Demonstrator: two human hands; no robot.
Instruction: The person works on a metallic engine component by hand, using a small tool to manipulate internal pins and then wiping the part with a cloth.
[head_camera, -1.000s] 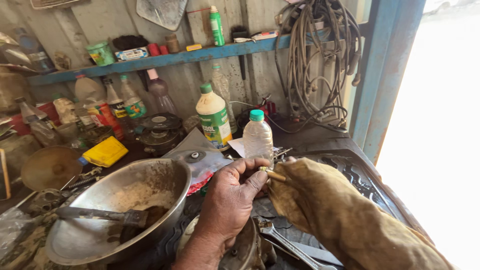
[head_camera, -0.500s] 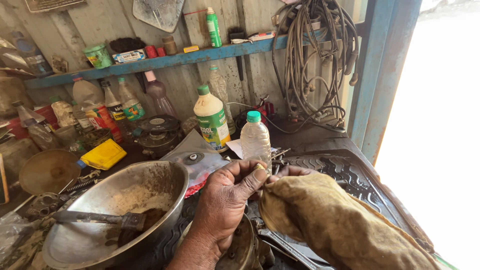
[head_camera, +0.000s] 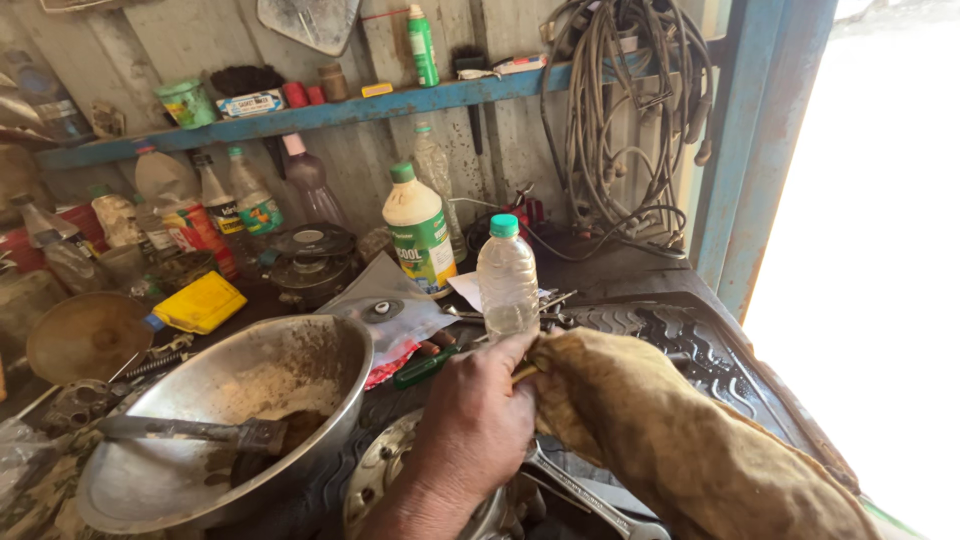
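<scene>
Bench: cluttered workbench (head_camera: 640, 275).
Left hand (head_camera: 475, 420): fingers curled, pinching tan cloth (head_camera: 680, 440) right of steel bowl (head_camera: 160, 480).
Right hand: hidden under the cloth, grip unclear.

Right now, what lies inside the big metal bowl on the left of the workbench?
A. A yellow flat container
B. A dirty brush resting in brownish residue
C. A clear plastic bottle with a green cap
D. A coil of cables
B: in the metal bowl a dirty brush lies across brownish residue, while the clear bottle, the yellow container and the cables are all outside it.
</scene>
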